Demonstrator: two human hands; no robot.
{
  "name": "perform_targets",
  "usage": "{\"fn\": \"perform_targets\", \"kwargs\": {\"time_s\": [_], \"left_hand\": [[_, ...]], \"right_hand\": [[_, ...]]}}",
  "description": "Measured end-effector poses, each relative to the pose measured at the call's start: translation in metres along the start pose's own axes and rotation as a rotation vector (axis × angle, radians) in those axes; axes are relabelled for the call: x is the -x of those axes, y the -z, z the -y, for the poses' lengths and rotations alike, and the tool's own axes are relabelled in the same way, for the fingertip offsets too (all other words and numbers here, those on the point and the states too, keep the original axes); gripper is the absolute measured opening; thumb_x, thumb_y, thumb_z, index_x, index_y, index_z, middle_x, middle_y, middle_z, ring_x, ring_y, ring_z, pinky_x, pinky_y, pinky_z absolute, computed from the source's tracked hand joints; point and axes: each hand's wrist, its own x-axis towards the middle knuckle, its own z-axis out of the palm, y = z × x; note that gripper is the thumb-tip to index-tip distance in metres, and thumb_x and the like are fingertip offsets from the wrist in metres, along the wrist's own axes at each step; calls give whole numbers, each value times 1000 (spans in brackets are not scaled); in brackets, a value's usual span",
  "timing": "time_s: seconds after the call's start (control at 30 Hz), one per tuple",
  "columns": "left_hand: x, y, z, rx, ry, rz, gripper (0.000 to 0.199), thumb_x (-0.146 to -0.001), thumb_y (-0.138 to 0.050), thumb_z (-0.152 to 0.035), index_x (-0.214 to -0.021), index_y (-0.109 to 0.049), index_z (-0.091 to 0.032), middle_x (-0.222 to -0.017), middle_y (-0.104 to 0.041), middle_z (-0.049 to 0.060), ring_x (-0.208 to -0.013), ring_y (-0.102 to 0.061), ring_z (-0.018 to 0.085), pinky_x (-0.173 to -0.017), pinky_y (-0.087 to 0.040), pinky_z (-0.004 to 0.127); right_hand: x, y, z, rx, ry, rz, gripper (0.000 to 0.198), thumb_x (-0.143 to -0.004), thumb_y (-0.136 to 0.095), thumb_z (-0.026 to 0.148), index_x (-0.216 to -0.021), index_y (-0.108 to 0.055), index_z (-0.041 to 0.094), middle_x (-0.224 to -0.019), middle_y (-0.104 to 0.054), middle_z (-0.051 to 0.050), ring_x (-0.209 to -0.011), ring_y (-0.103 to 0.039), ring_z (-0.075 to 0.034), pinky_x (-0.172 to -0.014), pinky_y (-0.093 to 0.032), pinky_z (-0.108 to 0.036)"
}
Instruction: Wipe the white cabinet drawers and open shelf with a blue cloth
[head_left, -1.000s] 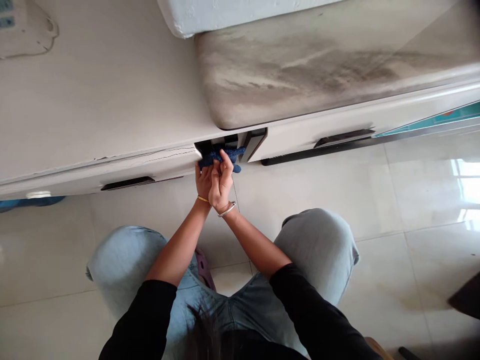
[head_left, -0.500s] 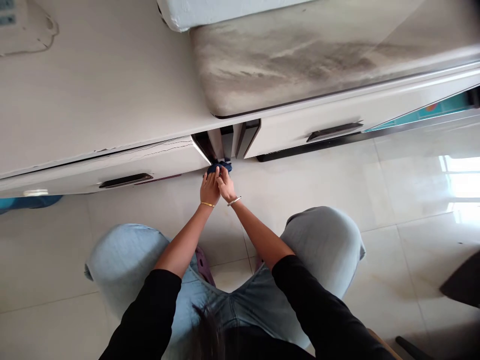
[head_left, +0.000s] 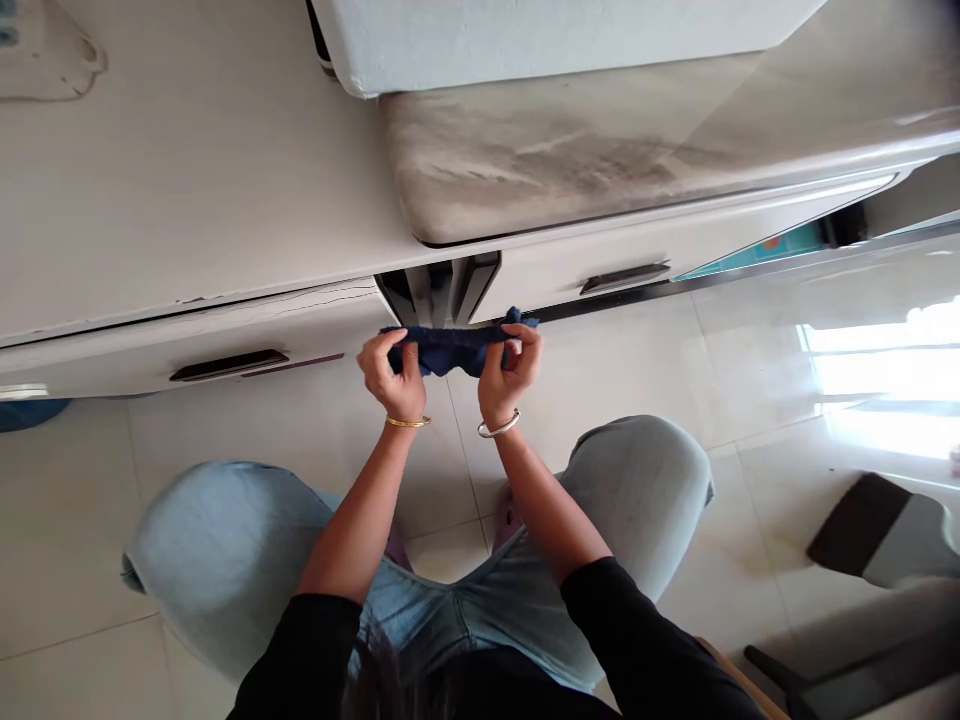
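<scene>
A dark blue cloth (head_left: 454,350) is stretched between my two hands, in front of the gap in the white furniture. My left hand (head_left: 394,370) pinches its left end between thumb and fingers. At the other end, my right hand (head_left: 511,370) grips it the same way, and a bunched bit sticks up past the fingertips. The cloth's middle sags slightly under a straighter upper edge. Behind it, the dark narrow gap (head_left: 435,285) between two drawer fronts is partly hidden.
Drawer fronts with dark handles (head_left: 229,365) (head_left: 625,278) flank the gap. Above lie a brown-stained cushioned surface (head_left: 540,160) and a white block (head_left: 525,45). My bent knees are on either side over the tiled floor (head_left: 637,370). A dark chair leg (head_left: 859,525) is at right.
My hands, together at the foot of the gap on the bunched cloth, have moved apart and nearer to me. The cloth is now spread between them. The view has shifted slightly.
</scene>
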Motion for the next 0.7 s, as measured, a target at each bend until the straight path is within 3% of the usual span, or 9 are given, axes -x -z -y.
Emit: {"fn": "perform_targets", "kwargs": {"time_s": [0.13, 0.23, 0.3, 0.4, 0.53, 0.63, 0.7], "left_hand": [[-12, 15, -20, -56, -7, -106, 31, -105, -48, -43, -94, -69, -23, -88, -68, 7, -85, -63, 21, -87, -48, 41], [-8, 23, -18, -130, 3, -81, 36, -104, -49, -49, -92, -72, -23, -78, -66, 6, -82, -60, 23, -85, -44, 41], [-6, 24, -11, -145, 2, -14, 42, -103, -48, -54, -89, -72, -23, -67, -62, 3, -73, -57, 21, -78, -44, 37], [-7, 22, -3, -86, 34, 132, 48, -104, -45, -57, -79, -67, -22, -63, -57, 0, -61, -52, 15, -63, -41, 29], [-13, 19, 0, -11, 56, 202, 54, -106, -33, -58, -79, -61, -21, -80, -62, 6, -71, -58, 15, -64, -43, 27], [-18, 21, 5, 8, 105, 388, 56, -108, -23, -57, -79, -56, -22, -59, -48, -2, -52, -47, 13, -55, -35, 26], [-24, 23, 10, 13, 107, 554, 57, -107, -23, -61, -75, -52, -23, -50, -38, -5, -43, -39, 13, -51, -28, 28]], "right_hand": [[-3, 6, 20, -11, -23, -5, 23, -102, -50, 46, -108, -59, 26, -86, -57, -2, -69, -61, -14, -65, -55, -34], [5, 11, 30, -17, -95, 33, 20, -104, -46, 43, -109, -57, 26, -64, -50, 6, -47, -52, -11, -48, -44, -27], [7, 13, 34, -40, -162, 49, 18, -104, -46, 41, -107, -55, 26, -54, -46, 9, -42, -51, -10, -45, -41, -26], [1, 14, 33, -54, -249, 77, 18, -99, -50, 41, -104, -56, 24, -55, -52, 9, -46, -56, -10, -49, -45, -25], [-20, 22, 18, 126, -222, 184, 21, -90, -63, 40, -79, -59, 23, -67, -51, 5, -55, -49, -9, -53, -45, -24], [-42, 36, 3, 310, -166, 252, 32, -78, -77, 41, -64, -55, 22, -81, -55, -1, -77, -54, -15, -67, -50, -28], [-56, 46, -6, 293, -294, 375, 33, -75, -79, 47, -70, -61, 20, -85, -60, -3, -81, -57, -17, -70, -52, -31]]}}
